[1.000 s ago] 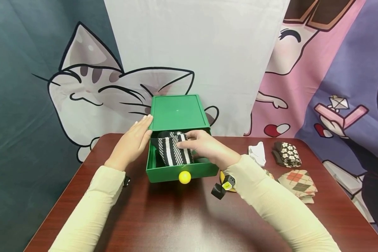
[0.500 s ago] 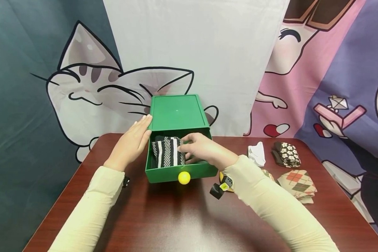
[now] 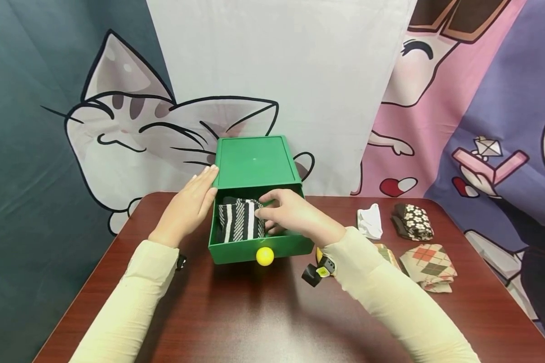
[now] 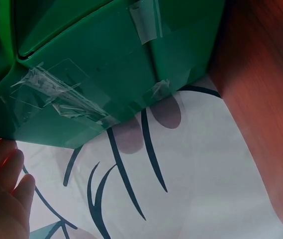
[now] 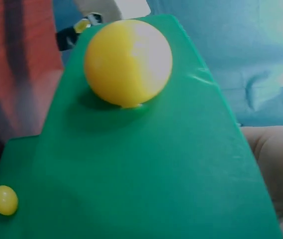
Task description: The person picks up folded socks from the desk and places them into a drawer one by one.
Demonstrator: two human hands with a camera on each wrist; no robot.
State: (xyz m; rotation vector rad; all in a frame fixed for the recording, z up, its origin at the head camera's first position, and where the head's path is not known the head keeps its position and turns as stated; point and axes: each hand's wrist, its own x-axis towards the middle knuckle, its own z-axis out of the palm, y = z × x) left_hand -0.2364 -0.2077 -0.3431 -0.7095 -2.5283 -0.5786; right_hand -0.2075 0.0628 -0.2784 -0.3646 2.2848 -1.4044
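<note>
A folded black-and-white striped sock lies in the left part of the pulled-out green drawer. My right hand reaches into the drawer with bent, spread fingers; thumb and fingertips touch the sock's right edge without wrapping it. The lower fingers are partly hidden inside. Flat and straight-fingered, my left hand rests against the left side of the green drawer box. Its fingertips show beside the taped box wall in the left wrist view. A yellow ball knob fills much of the right wrist view.
On the table's right side lie a white sock, a brown floral sock and an argyle sock. Another patterned cloth is half hidden by my right sleeve. A printed cloth backdrop hangs behind the table.
The striped sock has moved left and lower into the drawer. My right hand's thumb has slid from the sock's top to its right edge. The left hand stays put.
</note>
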